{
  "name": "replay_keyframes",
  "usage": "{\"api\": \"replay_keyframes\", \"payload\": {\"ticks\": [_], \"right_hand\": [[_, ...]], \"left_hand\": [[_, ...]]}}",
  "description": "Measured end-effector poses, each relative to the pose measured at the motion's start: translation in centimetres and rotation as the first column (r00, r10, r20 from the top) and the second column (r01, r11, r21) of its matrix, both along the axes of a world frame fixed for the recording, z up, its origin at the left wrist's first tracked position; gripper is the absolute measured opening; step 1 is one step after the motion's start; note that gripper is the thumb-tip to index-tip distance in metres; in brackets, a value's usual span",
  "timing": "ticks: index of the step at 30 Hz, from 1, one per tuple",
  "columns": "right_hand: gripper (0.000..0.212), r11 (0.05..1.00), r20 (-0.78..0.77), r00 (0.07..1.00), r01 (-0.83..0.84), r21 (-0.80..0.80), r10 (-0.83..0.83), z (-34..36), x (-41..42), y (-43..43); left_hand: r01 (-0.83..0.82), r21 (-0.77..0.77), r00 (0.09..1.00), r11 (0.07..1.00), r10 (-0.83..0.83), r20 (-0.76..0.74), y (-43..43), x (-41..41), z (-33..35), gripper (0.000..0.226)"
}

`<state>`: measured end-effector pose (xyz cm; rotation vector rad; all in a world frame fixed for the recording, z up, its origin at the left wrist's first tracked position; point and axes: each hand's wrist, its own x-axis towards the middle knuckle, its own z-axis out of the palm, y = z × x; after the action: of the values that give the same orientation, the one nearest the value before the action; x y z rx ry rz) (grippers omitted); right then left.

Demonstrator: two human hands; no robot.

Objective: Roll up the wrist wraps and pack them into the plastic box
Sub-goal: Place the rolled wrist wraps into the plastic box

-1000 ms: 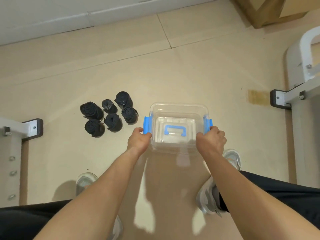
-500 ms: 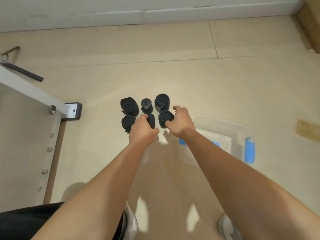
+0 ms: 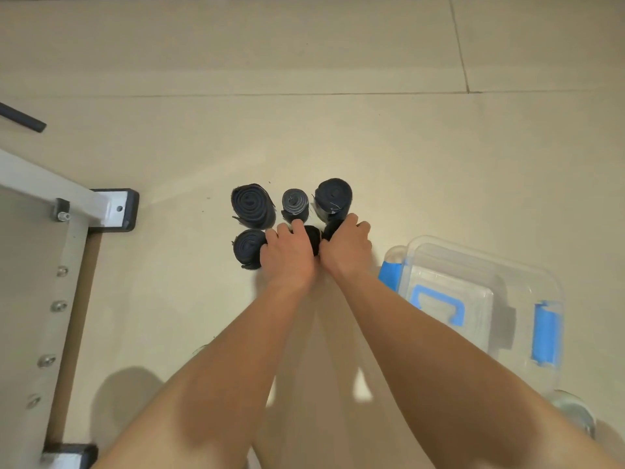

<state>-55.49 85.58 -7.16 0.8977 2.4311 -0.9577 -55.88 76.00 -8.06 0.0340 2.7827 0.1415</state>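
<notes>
Six rolled wrist wraps [image 3: 252, 206] stand on the floor [image 3: 372, 147] in two rows of three. They are to the left of the plastic box [image 3: 527, 279] and a little farther from the person than it. All are dark and stand on end, so the spiral shows on top. None of them is inside the plastic box.

In the far row, the wide roll [image 3: 252, 211] is the most distant from the box. The small grey roll [image 3: 295, 203] is in the middle, and the thick roll [image 3: 333, 196] is on the box side. In the near row, the outer front roll [image 3: 248, 248] stands free, just beside the left grip [image 3: 289, 257].

The left grip, a bare hand, has its fingers curled down around the middle front roll [image 3: 311, 238]. Only a dark strip of this roll shows between the two hands. The right grip [image 3: 348, 252] is clamped on the box-side front roll [image 3: 333, 228], with the fingers curled over its top. The two hands lie side by side and touch.

The plastic box is transparent and stands on the floor, near the right grip but apart from it. It has blue latches [image 3: 546, 333] on two opposite sides. A blue handle [image 3: 436, 309] shows through the clear plastic. I cannot tell where the lid sits.

Far to the left of the box, beyond the wraps, is a white metal frame [image 3: 50, 184], and farther still a black bar [image 3: 23, 120]. A shoe [image 3: 571, 414] is just on the person's side of the box.
</notes>
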Motion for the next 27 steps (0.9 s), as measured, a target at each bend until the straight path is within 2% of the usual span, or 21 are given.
{"api": "replay_keyframes", "payload": {"ticks": [3,7,11,15,21,27], "right_hand": [[0.044,0.999,-0.055,0.998,0.014,-0.037,-0.016,1.8,0.5,0.2],[0.040,0.990,-0.230,0.970,0.049,-0.134,-0.079,6.5,2.7,1.2],[0.054,0.983,-0.312,0.944,0.053,-0.174,-0.107,12.2,5.7,4.9],[0.060,0.975,-0.370,0.910,0.126,-0.186,-0.188,16.1,9.9,10.5],[0.060,0.970,-0.230,0.945,0.204,-0.133,-0.231,16.2,15.9,17.4],[0.052,0.980,-0.081,0.977,0.198,0.003,-0.197,11.7,17.2,18.9]], "left_hand": [[-0.028,0.083,1.000,0.996,0.029,-0.011,-0.4,0.5,1.8,0.047],[-0.065,0.178,0.992,0.982,0.083,-0.095,-0.7,1.9,6.3,0.060],[-0.051,0.251,0.995,0.967,0.071,-0.070,0.5,3.2,12.2,0.066],[0.036,0.372,0.996,0.927,-0.001,-0.093,4.1,5.3,16.2,0.070],[0.226,0.408,0.970,0.885,-0.243,-0.011,10.6,8.7,16.1,0.069],[0.408,0.217,0.906,0.887,-0.423,0.026,14.5,9.7,11.8,0.060]]}}
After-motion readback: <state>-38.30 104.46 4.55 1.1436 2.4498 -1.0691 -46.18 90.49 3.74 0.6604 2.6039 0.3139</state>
